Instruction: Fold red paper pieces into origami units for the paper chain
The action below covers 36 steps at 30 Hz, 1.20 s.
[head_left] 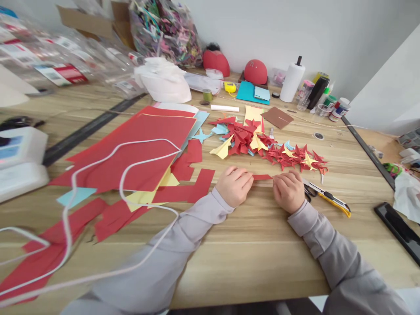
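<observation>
White cable (67,223) loops across the near left, beside the grey left sleeve (164,253); the right sleeve (334,249) comes in from the other side. Take a narrow red paper strip (262,177) as the dial's centre, with twelve toward the wall. It spans the gap between the hands: the left hand (233,186) has its fingers curled together, clamped on one end, and the right hand (289,190) pinches the other end the same way. Whether the strip touches the table (249,262) I cannot tell.

Between three and four o'clock, near the right hand, lie a yellow-and-black cutter (330,199) and dark-handled scissors (308,192). Red and yellow folded stars (295,157) cluster at two; a looser heap of red folded pieces (241,138) sits at eleven. Large red sheets (157,140) spread past nine.

Labels are plentiful but unreadable. Clear packages (65,65) toward ten carry white-and-red ones, blurred; small jars (339,109) at two have printed labels too small to read. At nine, a white device (19,148) shows a bluish panel, its marks illegible. No brand can be made out on the yellow tape measure (230,87) at eleven.
</observation>
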Each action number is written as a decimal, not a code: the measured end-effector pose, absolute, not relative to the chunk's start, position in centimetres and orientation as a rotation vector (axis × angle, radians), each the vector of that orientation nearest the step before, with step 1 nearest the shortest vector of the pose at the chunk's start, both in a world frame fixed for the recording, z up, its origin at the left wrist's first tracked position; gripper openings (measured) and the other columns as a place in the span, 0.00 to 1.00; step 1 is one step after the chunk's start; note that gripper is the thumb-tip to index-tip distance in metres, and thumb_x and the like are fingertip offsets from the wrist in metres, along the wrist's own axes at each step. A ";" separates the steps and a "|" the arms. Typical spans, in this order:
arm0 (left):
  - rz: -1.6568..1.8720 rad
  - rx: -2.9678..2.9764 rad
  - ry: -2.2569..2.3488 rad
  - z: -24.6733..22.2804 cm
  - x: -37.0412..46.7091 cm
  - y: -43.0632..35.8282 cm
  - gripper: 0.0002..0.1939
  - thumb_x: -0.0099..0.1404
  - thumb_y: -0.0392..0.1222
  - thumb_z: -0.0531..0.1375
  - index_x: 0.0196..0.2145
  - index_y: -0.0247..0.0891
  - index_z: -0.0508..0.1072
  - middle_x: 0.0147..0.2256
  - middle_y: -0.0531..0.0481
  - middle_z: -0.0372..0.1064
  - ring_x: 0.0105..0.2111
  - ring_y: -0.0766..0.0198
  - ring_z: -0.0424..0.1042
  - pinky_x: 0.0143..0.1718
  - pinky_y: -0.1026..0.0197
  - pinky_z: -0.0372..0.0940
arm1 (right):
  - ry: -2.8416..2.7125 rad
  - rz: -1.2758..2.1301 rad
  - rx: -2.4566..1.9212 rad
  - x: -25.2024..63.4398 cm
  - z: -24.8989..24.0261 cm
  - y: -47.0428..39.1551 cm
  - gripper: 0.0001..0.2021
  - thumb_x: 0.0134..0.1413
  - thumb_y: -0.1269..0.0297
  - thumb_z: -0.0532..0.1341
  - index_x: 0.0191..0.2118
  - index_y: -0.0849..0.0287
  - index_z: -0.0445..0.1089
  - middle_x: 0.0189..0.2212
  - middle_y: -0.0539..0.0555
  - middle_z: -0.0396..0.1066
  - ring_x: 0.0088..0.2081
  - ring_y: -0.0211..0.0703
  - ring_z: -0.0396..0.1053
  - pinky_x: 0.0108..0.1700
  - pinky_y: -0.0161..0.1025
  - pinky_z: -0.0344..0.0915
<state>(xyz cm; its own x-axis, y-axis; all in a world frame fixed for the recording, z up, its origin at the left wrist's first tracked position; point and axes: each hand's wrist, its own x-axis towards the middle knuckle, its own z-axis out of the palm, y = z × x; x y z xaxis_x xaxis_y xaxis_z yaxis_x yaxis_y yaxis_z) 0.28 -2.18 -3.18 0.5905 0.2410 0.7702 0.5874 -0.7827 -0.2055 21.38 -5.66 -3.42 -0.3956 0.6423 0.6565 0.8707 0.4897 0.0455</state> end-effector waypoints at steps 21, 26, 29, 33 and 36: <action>-0.915 -2.438 -0.614 -3.7 2.7 -3.1 0.10 0.61 0.32 0.49 0.33 0.33 0.71 0.33 0.43 0.72 0.35 0.60 0.67 0.34 0.55 0.58 | -2.218 -0.471 -1.122 19.9 -3.8 -6.0 0.08 0.51 0.74 0.55 0.35 0.58 0.68 0.36 0.51 0.74 0.41 0.39 0.66 0.53 0.44 0.52; -0.964 -2.457 -0.705 -3.6 1.4 -2.2 0.11 0.61 0.32 0.49 0.32 0.33 0.71 0.33 0.43 0.72 0.35 0.60 0.67 0.34 0.55 0.56 | -2.171 -0.454 -1.180 19.9 -3.6 -6.0 0.07 0.51 0.74 0.56 0.34 0.58 0.68 0.35 0.51 0.74 0.40 0.40 0.66 0.51 0.44 0.53; -1.015 -2.426 -0.780 -3.5 0.3 -1.3 0.10 0.59 0.31 0.50 0.32 0.34 0.71 0.33 0.45 0.73 0.36 0.59 0.67 0.34 0.54 0.56 | -2.116 -0.403 -1.228 20.0 -3.6 -5.9 0.05 0.51 0.73 0.56 0.33 0.58 0.68 0.34 0.52 0.74 0.39 0.41 0.67 0.49 0.43 0.55; -1.130 -2.438 -0.981 -3.7 -0.8 -0.5 0.10 0.59 0.32 0.51 0.32 0.35 0.72 0.33 0.43 0.73 0.35 0.58 0.68 0.34 0.53 0.58 | -1.966 -0.218 -1.285 20.4 -3.9 -5.6 0.05 0.52 0.71 0.55 0.31 0.59 0.68 0.34 0.55 0.73 0.38 0.42 0.67 0.43 0.42 0.60; -1.421 -2.505 -1.224 -3.9 -0.5 -0.7 0.09 0.59 0.35 0.51 0.32 0.34 0.71 0.34 0.42 0.72 0.35 0.59 0.69 0.36 0.54 0.61 | -1.804 0.071 -1.340 20.4 -4.1 -5.5 0.06 0.54 0.67 0.54 0.32 0.58 0.68 0.30 0.55 0.73 0.32 0.41 0.68 0.35 0.39 0.64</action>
<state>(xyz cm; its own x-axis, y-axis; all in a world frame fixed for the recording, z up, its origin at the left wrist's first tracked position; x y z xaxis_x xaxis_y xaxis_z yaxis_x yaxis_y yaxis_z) -0.48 -0.70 -3.94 0.2817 0.6206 0.7318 0.6316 -0.6941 0.3455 20.42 -5.51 -4.10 -0.0493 0.8027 0.5943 0.7532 0.4207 -0.5057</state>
